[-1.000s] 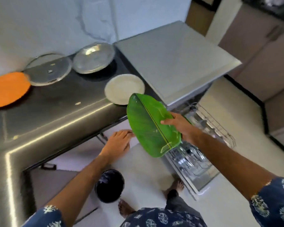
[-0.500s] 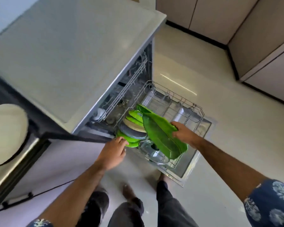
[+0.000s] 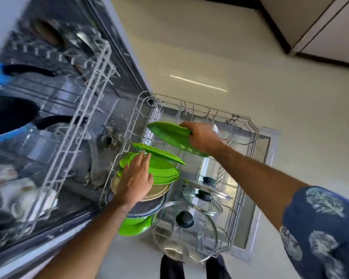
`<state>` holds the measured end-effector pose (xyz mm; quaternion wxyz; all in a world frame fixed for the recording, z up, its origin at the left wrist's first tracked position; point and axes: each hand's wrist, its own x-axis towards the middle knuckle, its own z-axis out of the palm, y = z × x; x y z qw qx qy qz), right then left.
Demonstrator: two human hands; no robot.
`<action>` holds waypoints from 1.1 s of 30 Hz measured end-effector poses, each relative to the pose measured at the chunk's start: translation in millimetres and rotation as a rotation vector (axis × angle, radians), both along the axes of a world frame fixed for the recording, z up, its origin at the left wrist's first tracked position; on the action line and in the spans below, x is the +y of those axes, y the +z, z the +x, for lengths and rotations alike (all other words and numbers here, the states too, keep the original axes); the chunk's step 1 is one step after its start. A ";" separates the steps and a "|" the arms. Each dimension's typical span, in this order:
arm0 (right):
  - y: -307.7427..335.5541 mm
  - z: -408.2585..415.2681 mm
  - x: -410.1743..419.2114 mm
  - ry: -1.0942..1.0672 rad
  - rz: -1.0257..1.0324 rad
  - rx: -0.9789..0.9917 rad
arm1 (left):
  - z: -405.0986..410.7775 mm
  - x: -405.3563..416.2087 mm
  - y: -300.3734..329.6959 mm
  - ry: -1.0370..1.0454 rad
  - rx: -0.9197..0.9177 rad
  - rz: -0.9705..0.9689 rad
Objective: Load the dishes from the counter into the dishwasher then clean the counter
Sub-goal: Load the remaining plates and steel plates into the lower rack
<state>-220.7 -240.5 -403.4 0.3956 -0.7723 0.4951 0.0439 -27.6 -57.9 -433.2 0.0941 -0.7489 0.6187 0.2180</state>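
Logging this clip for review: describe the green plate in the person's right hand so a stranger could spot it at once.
Find the pulled-out lower rack of the open dishwasher. Over its far end, the right hand grips a green leaf-shaped plate. Unlike the other green plates stacked under the left hand, it is held up alone.

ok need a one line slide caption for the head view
Right hand lowers a green leaf-shaped plate into the dishwasher's lower rack while the left hand rests on racked green plates.

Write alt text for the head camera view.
A person's right hand lowers a green leaf-shaped plate into the pulled-out lower dishwasher rack, while the left hand rests flat on green plates already racked. Glass lids stand nearby.
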 end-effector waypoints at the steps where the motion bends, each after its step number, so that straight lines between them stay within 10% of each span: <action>1: -8.8 9.4 -1.1 0.027 -0.016 0.001 | 3.9 -5.2 -9.2 -0.007 -0.003 -0.004; 33: -120.1 80.9 18.4 0.436 -0.035 -0.030 | 39.1 -10.2 -54.5 -0.115 -0.024 0.030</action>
